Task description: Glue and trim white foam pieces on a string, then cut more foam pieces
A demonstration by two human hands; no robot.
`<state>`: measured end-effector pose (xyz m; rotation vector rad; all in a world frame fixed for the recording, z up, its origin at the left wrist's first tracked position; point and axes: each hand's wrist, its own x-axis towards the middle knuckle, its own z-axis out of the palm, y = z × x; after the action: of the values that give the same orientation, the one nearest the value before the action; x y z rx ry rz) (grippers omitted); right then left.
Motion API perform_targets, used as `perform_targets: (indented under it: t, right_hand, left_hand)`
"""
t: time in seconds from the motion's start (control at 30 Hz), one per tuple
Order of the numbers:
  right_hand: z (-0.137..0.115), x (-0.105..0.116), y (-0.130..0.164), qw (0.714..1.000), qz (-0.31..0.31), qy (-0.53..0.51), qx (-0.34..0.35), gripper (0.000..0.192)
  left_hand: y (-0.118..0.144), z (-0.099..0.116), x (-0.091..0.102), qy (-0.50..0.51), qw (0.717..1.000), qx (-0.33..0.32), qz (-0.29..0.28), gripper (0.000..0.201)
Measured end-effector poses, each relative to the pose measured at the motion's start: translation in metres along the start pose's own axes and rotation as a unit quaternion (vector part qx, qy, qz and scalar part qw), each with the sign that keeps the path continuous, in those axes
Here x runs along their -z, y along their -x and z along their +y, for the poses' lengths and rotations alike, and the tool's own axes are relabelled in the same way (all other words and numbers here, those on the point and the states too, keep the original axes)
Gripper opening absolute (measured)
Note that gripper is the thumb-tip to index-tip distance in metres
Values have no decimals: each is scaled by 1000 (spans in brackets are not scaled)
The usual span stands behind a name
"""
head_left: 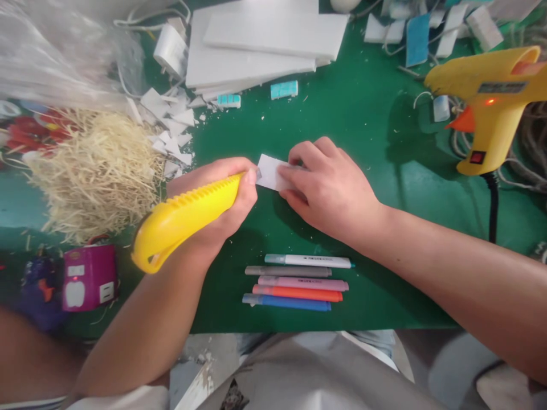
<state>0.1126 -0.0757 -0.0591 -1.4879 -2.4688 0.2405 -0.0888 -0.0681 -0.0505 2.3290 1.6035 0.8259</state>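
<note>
My left hand (222, 196) grips a yellow utility knife (183, 219), its tip touching the left edge of a small white foam piece (270, 171) on the green mat (363, 125). My right hand (327, 185) presses down on that piece, its fingers covering the right part. Several markers (299, 282) lie in a row just below my hands.
A yellow glue gun (491, 97) stands at the right with its light on and its cord trailing down. White foam boards (260, 42) are stacked at the top. Straw (94, 171), foam scraps and a plastic bag sit at the left, with a purple power strip (88, 276) below.
</note>
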Motion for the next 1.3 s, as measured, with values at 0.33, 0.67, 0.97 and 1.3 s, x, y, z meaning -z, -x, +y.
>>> perform_targets:
  t: [0.33, 0.67, 0.97, 1.3]
  right_hand:
    - [4, -3, 2, 999, 17, -27, 5, 25]
    - [3, -3, 2, 1000, 12, -13, 5, 30]
    - [6, -3, 2, 1000, 10, -28, 9, 28]
    - [5, -3, 2, 1000, 18, -22, 8, 30]
  left_hand:
    - [-2, 3, 3, -39, 999, -3, -32, 24]
    - [-3, 5, 4, -31, 999, -20, -22, 20]
    - [-4, -1, 2, -7, 999, -25, -20, 22]
    - [1, 0, 1, -15, 1000, 1, -2, 25]
